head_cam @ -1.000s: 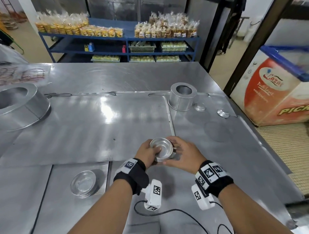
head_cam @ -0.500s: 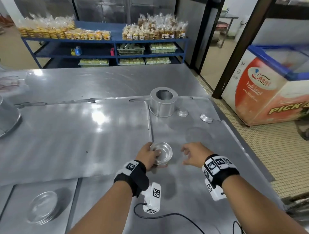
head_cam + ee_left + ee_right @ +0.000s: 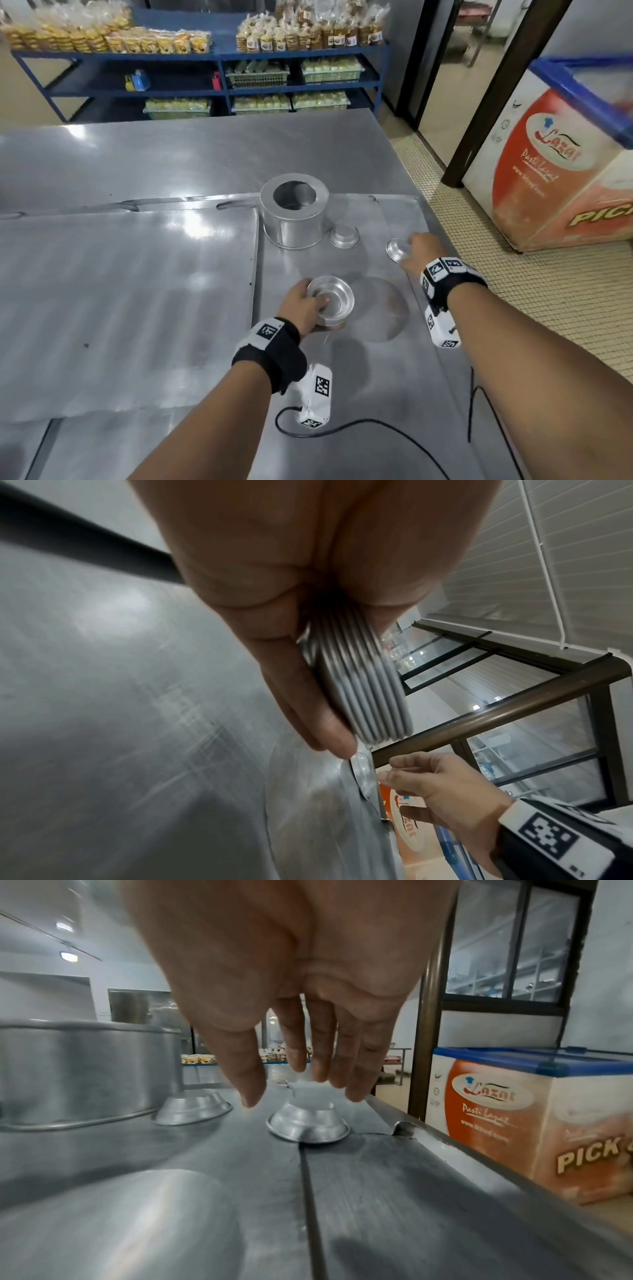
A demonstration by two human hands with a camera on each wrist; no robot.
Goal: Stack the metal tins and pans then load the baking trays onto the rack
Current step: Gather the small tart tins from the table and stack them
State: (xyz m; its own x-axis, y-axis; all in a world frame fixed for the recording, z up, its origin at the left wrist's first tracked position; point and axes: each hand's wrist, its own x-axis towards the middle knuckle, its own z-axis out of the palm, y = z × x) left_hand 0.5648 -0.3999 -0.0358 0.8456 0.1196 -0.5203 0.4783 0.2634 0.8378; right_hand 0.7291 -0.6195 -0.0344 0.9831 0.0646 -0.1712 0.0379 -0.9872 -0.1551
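left grip clasping stacked tins, right grip loose-fingered, seemingly just above upturned tin

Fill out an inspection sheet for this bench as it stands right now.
Surface: steel table, sheet panels with seams, a raised lip along its right edge.
Job's things: stack of small tins held at centre; two upside-down small tins, one beside the tall ring pan, one near the right edge. No baking trays or rack seen.
Clutter: nothing seen.
Grippers: left hand grips the stack; right hand hovers over the edge tin, fingers spread, not touching.
Cables: black cable lying on the table from the wrist camera.
Surroundings: blue shelves of bagged goods; chest freezer at right.
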